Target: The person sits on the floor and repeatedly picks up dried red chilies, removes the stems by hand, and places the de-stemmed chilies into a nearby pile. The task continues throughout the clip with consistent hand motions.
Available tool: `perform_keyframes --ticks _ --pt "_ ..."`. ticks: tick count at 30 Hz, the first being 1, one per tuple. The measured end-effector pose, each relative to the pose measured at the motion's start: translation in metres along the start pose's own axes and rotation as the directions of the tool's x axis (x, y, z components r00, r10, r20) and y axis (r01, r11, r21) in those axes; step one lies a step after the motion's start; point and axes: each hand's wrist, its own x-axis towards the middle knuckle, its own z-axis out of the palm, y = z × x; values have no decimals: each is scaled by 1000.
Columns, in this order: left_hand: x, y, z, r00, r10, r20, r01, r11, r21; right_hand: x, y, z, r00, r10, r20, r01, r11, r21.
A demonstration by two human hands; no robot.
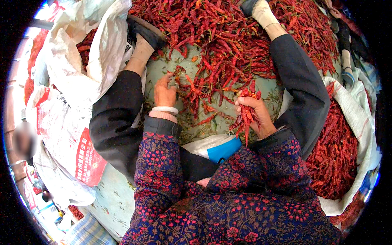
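My right hand [261, 115] is closed round a bunch of dried red chili peppers [246, 118], whose tips hang out below the thumb and fingers. My left hand [165, 92], with a white bangle [165, 109] at the wrist, is held over the pale green ground sheet. Its thumb and fingers are apart, and nothing shows between them. Beside its fingertips lie a few loose chilies [188, 83] at the edge of the big chili pile [228, 41]. Part of the left fingers is bent out of sight.
My legs [300, 81] stretch out on both sides of the pile. An open white sack [351, 110] of chilies [332, 151] stands at the right. White sacks [92, 61] lie at the left. Stem bits litter the ground sheet [114, 200]. Another person's foot [348, 77] shows at far right.
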Motion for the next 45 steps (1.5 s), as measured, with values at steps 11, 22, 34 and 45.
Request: perform_keyframes --ticks 11,22,34,45 --pt "-12 39 21 952 -198 234 183 980 82 -1 8 14 996 51 66 -54 998 43" --pt "-33 53 9 940 207 272 -296 892 343 12 15 10 996 40 77 -40 999 10" --pt "-53 118 -28 984 51 172 -64 995 71 8 12 25 995 -25 96 30 998 -57" --pt "-79 128 5 975 115 192 -95 989 -112 10 22 29 989 -111 99 125 982 -141"
